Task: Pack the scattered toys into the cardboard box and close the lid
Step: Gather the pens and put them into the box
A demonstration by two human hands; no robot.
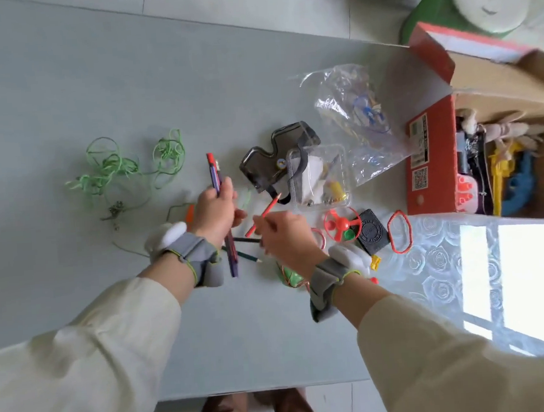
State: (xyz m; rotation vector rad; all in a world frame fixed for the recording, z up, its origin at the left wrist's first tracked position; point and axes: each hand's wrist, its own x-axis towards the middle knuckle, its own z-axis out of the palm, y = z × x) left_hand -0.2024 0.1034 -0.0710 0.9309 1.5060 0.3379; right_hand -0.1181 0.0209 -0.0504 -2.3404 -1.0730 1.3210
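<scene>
The cardboard box [430,162] stands at the 3 o'clock edge of the grey bench [95,89]. Its red lid [431,46] is flipped up and open towards 1 o'clock. Inside lie a yellow toy [500,170], a blue toy [520,185] and several other pieces too jumbled to name.

Near the middle of the bench, the left hand [215,208] has its fingers curled round a bundle of pens [214,173]. The bundle runs from 12 o'clock above the fist to 6 o'clock below the wrist. Just beside it, at its 3 o'clock, the right hand [284,235] pinches a red pencil [266,212] by its lower end, the tip pointing to 1 o'clock. The two hands are close together but apart. Two dark pencils [248,256] lie on the bench beneath them.

A tangle of green string [116,166] sprawls at 9 o'clock, well apart from the box. At 12 o'clock from the right hand sits a dark grey case [261,160], touching a clear tub [319,183] of small bits. A crumpled clear bag [354,113] lies between the tub and the box. At 3 o'clock from the right hand, in a row towards the box, are a red propeller toy [341,225], a black embossed pad [374,234] and a red band [400,232]. Both wrists wear grey straps over cream sleeves.
</scene>
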